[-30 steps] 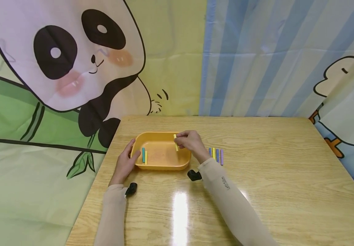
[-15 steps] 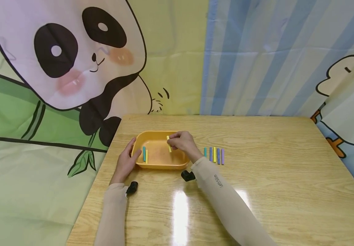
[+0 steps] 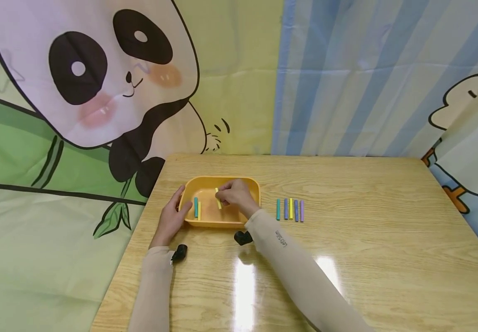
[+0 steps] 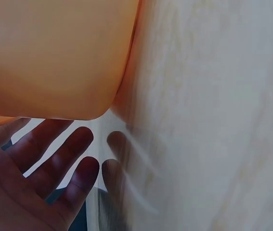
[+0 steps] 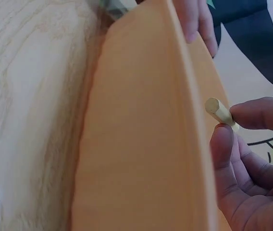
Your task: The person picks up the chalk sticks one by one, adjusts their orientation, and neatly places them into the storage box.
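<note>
An orange tray point(image 3: 248, 185) sits on the wooden table point(image 3: 347, 249). My right hand point(image 3: 232, 196) hovers over the tray's middle and pinches a yellow stick point(image 3: 218, 198) between thumb and fingertips; the stick's round end point(image 5: 217, 109) shows in the right wrist view above the tray rim point(image 5: 184, 120). My left hand point(image 3: 171, 216) rests against the tray's left end with straight fingers point(image 4: 55, 159), beside the tray wall point(image 4: 55, 57). Inside the tray at its left lie a teal stick point(image 3: 195, 207) and a yellow stick point(image 3: 199, 210).
Several coloured sticks point(image 3: 290, 209) lie in a row on the table right of the tray. Black wrist cameras point(image 3: 179, 253) point(image 3: 242, 238) sit on both forearms. A panda-print curtain point(image 3: 98, 83) hangs behind the table's far edge.
My right hand has carried the yellow stick leftward, from the tray's right part to its middle. The left hand has stayed at the tray's left end.
</note>
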Tool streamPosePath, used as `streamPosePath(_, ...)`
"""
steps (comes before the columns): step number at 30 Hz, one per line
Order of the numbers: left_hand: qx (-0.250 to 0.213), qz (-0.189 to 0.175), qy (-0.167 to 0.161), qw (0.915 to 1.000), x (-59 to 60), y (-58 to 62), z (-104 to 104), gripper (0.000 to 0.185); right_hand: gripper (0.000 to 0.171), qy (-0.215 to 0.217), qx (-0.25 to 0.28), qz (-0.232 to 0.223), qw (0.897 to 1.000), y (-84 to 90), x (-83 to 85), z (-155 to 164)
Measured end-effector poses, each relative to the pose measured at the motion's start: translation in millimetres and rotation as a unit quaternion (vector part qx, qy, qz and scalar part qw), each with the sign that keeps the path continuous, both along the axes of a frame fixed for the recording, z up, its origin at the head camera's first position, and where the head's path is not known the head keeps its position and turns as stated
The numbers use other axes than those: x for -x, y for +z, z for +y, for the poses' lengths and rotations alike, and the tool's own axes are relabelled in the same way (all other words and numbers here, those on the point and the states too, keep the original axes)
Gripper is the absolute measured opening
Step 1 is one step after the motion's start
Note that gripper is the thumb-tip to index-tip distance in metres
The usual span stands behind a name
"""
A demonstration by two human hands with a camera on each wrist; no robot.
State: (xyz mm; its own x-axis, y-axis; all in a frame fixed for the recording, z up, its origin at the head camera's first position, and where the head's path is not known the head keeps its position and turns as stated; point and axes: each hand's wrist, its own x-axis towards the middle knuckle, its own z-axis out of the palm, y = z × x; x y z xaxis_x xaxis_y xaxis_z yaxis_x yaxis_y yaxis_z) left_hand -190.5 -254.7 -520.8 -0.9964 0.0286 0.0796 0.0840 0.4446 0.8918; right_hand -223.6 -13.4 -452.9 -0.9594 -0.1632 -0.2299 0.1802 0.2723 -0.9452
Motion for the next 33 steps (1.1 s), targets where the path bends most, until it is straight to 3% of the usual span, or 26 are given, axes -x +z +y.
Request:
streamPosePath(7,0.0,-0.006,0.005,1.0,-0.5,1.5,0,0.066,0.01,-0.005,-0.054,0.013,0.998,-9.2,2.1,-15)
streamPosePath(14,-0.004,-0.011,0.006,0.9999,-1.2,2.1,1,0.066,0.003,0.001,-0.068,-0.013,0.998,-17.6,1.4,-25)
streamPosePath(19,-0.007,-0.002,0.003,1.0,-1.0,0.7,2,0.065,0.007,0.0,-0.095,-0.021,0.995,-22.5,1.2,-33)
streamPosePath(27,-0.001,-0.003,0.007,1.0,-1.2,-0.4,2,0.065,0.004,0.003,-0.058,-0.049,0.997,-27.8,0.5,-38)
streamPosePath(33,0.005,-0.006,0.009,0.9999,-1.1,0.6,1,0.064,0.003,0.0,-0.063,-0.047,0.997,-26.2,0.7,-39)
